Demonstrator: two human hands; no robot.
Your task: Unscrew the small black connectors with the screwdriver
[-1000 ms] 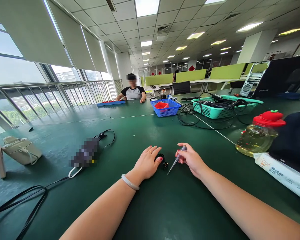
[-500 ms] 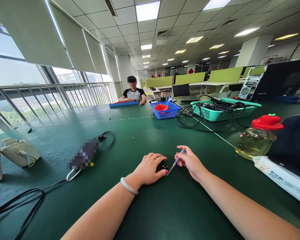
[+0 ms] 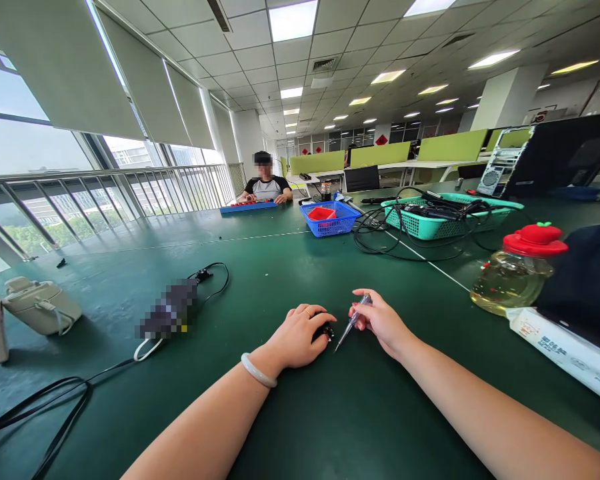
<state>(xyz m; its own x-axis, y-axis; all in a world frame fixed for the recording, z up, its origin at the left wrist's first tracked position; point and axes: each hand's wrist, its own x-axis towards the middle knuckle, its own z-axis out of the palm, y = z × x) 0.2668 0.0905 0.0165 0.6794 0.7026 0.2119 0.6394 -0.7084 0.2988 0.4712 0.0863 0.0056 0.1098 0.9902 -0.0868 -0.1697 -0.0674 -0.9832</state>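
Green felt-like covering is stretching across the table in the head view, and I am counting two of my own hands on it. My left hand is lying palm-down with its fingers curled over one small black plug, pinning it to the table. My right hand is pinching one clear-handled screwdriver between thumb and fingers, tip slanting down toward the plug, just beside it. One pale bangle is sitting on my left wrist.

Further off I am seeing two baskets, one blue basket and one teal basket full of black cables, plus one jar with a red lid and one beige pouch. One other person is sitting at the far end.

Compared with half a second ago, the screwdriver tip is now sitting slightly back from my left fingertips, and my left hand is still covering the plug.

Printing is showing on the white pack at the right, too small to read.
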